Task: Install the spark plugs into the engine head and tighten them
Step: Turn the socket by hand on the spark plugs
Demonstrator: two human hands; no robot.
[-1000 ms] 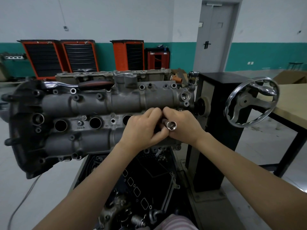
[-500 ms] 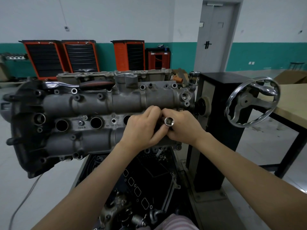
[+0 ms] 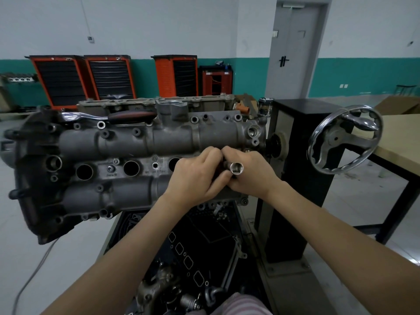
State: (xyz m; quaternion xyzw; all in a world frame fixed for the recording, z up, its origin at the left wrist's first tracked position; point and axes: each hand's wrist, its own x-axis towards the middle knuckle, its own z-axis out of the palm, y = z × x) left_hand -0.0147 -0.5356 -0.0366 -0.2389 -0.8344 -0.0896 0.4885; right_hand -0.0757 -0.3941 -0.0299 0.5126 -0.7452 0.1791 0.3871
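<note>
Head view, only cam. Landmark = engine head (image 3: 127,153), grey cast metal, mounted on a stand w/ its top face tilted toward me. My left hand (image 3: 193,178) and right hand (image 3: 254,176) meet at the engine head's right end, over the row of plug wells. Both touching each other at the fingertips. Right hand fingers curled round a chrome socket (image 3: 236,168), its open hex end facing me; socket sits between the two hands. Left hand fingers bent, thumb and fingertips pinching at the socket's shaft just behind the chrome end. Spark plug itself: can't see it, hidden by hands/socket. Three open plug wells (image 3: 131,168) show along the engine head's middle, left of my hands; the well under my hands is covered. Ratchet (image 3: 109,115) w/ dark red grip lies along the engine head's upper edge, left half, untouched. Chrome handwheel (image 3: 345,139) on the black stand column (image 3: 302,173), just right of the engine head. Wooden tabletop (image 3: 406,137) further right, behind handwheel. Orange tool cabinets (image 3: 84,78) well behind the engine head against the teal/white wall; grey door (image 3: 293,53) behind, to the right. Below the engine head: dark tray w/ gaskets and loose parts (image 3: 195,258), detail blurry.
</note>
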